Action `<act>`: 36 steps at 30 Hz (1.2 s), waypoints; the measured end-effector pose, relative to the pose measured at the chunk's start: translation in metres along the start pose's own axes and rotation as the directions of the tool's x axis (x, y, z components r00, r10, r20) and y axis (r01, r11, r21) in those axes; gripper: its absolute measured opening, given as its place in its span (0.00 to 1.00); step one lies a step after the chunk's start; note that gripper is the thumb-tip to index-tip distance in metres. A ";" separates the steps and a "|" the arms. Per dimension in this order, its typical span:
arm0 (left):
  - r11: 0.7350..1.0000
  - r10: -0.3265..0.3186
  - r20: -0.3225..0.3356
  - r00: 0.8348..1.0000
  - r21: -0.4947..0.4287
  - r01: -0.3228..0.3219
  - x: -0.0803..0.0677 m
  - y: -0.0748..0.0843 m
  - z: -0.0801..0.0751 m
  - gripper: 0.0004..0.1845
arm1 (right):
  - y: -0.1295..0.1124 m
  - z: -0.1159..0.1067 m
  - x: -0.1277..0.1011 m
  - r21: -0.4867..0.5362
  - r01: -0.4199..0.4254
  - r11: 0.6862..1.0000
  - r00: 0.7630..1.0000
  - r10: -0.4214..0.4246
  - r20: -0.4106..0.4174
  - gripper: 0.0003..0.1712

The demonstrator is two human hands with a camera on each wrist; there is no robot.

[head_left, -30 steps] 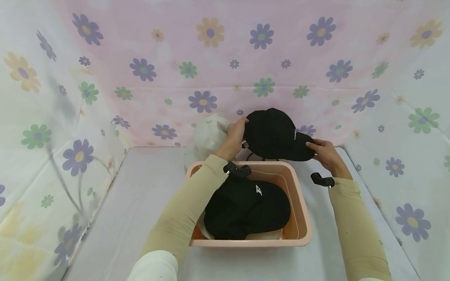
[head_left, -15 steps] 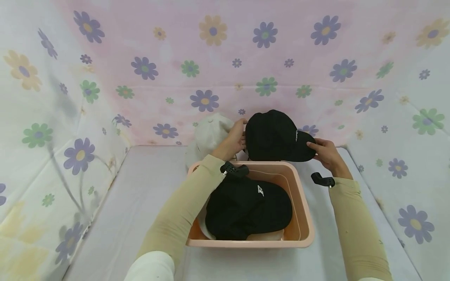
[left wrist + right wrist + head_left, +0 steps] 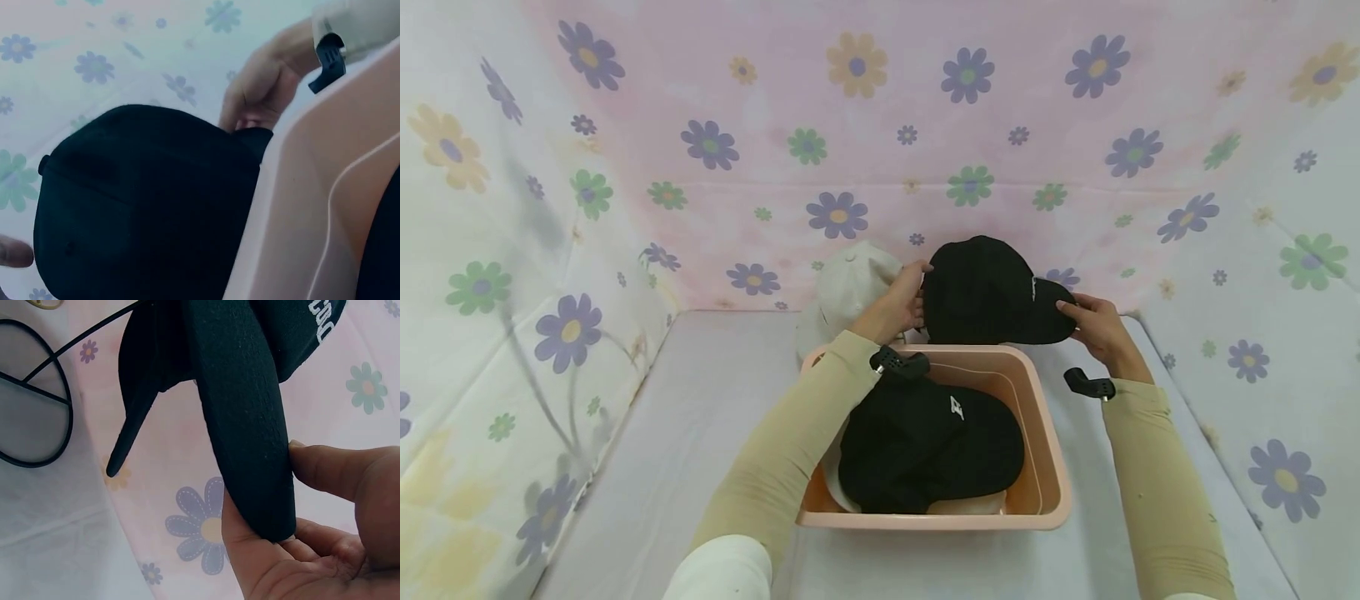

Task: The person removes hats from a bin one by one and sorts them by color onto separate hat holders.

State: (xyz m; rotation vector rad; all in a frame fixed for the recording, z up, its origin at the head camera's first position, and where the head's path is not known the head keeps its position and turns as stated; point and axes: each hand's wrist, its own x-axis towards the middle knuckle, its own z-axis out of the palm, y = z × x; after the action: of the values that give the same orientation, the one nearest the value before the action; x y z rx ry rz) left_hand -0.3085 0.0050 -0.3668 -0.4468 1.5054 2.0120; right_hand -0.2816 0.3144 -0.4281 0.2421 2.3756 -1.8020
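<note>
Black cap (image 3: 977, 292) near the table's far edge (image 3: 730, 321): my right hand (image 3: 1101, 329) pinches the brim (image 3: 1047, 315), can't tell if my left hand (image 3: 892, 307) grips. I'd stay gentle, avoids creasing.

One of the hands (image 3: 375, 512) pinches a black cap brim (image 3: 250, 431).

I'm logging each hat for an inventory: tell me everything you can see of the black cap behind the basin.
The black cap looks like fabric, with a rounded crown, small top button, curved brim and white lettering, only partly visible. It is crown up, brim toward the person's right, behind the peach basin and right of the white cap. The right hand pinches the brim; the left hand is at the crown's back, contact unclear.
</note>
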 end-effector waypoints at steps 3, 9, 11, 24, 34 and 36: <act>0.998 0.002 -0.014 1.000 0.061 -0.001 0.002 -0.003 0.000 0.23 | 0.000 0.000 0.001 0.006 0.003 1.000 1.000 -0.003 0.002 0.40; 0.991 0.081 0.027 0.996 0.102 -0.084 0.002 -0.008 0.001 0.28 | -0.001 0.000 0.001 0.044 -0.004 0.999 1.000 0.003 0.001 0.40; 0.980 0.132 0.034 0.991 0.147 -0.136 -0.001 -0.009 0.001 0.36 | -0.001 0.000 0.000 0.045 -0.003 0.999 1.000 0.003 0.002 0.40; 0.878 0.367 -0.066 0.928 0.353 -0.322 -0.008 -0.017 0.004 0.59 | -0.004 0.001 -0.002 0.084 0.020 0.996 1.000 -0.019 -0.016 0.41; 0.943 0.181 -0.048 0.982 0.294 -0.159 -0.008 -0.017 0.004 0.66 | -0.001 -0.002 0.003 0.247 0.075 0.966 0.993 -0.051 -0.102 0.40; 0.945 0.149 -0.032 0.988 0.299 -0.133 -0.008 -0.017 0.004 0.65 | -0.001 -0.003 0.004 0.262 0.077 0.962 0.993 -0.051 -0.107 0.40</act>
State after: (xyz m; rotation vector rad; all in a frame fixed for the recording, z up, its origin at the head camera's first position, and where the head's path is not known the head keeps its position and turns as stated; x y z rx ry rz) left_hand -0.2913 0.0097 -0.3736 -0.2781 1.8836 1.8460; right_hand -0.2856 0.3171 -0.4276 0.2951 2.2220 -2.1887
